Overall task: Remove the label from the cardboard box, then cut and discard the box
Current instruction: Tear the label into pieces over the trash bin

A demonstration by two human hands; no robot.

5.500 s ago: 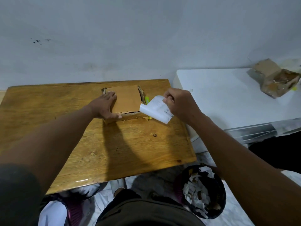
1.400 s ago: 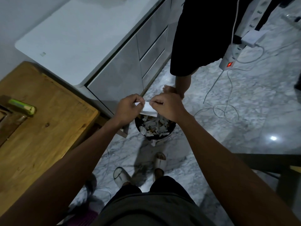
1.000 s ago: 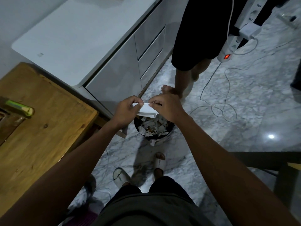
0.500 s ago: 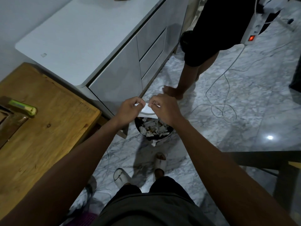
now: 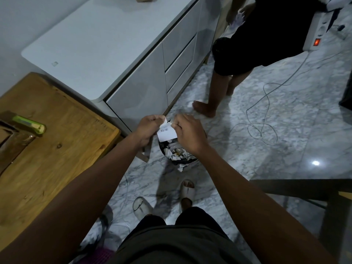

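Head view: left hand [image 5: 147, 128] and right hand [image 5: 187, 131] both pinch the white label [image 5: 167, 133] by its top edge, held over the bin [image 5: 178, 154] of paper scraps at centre. Cardboard box [image 5: 6, 133] on the wooden table [image 5: 57, 149], 9 o'clock, green cutter [image 5: 28, 124] touching it.

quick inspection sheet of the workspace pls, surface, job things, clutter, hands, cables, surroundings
surface: wooden table at left, with a green utility knife on it.
job's things: white label with a barcode, held above the black waste bin; a corner of the cardboard box shows at the frame's left edge.
clutter: torn paper scraps in the bin, one scrap on the floor beside it.
hands: left hand and right hand both pinch the label's top edge.
cables: thin cable looped on the marble floor; power strip with a red light.
surroundings: white cabinet; another person's legs; sandals.
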